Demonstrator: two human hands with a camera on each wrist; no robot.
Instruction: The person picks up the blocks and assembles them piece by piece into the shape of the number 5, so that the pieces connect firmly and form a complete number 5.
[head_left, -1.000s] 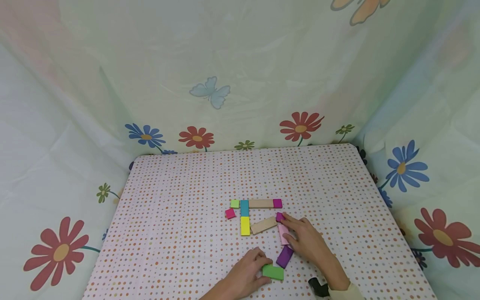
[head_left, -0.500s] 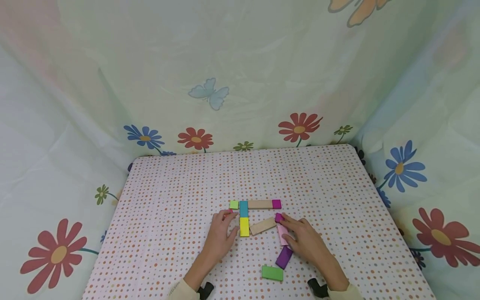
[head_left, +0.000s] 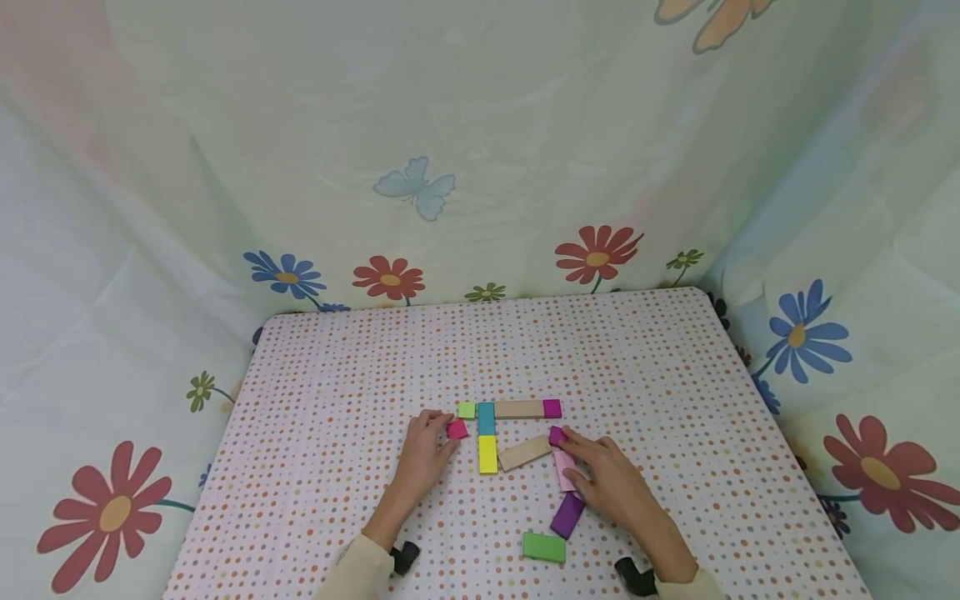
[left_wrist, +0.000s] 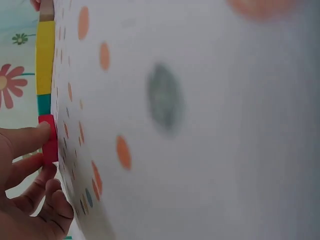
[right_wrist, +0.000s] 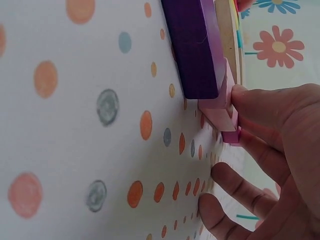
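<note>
My left hand is at the left of the block layout. Its thumb and a finger pinch a pinkish-red cube, thumb on one side, finger on another. My right hand rests at the right of the layout. Its forefinger reaches a small magenta cube, and its thumb touches the side of a pale pink block; the other fingers stay loosely spread. Beside the pinched cube lie a light green cube, a teal block and a yellow block.
A plain wooden block runs from the teal block to a magenta cube. Another wooden block slants beside the yellow one. A purple block and a green block lie nearer on the dotted table. Printed curtains surround it.
My left hand has let go of the green block, moved up and left, and taken hold of the pinkish-red cube. My right hand has stayed in place.
</note>
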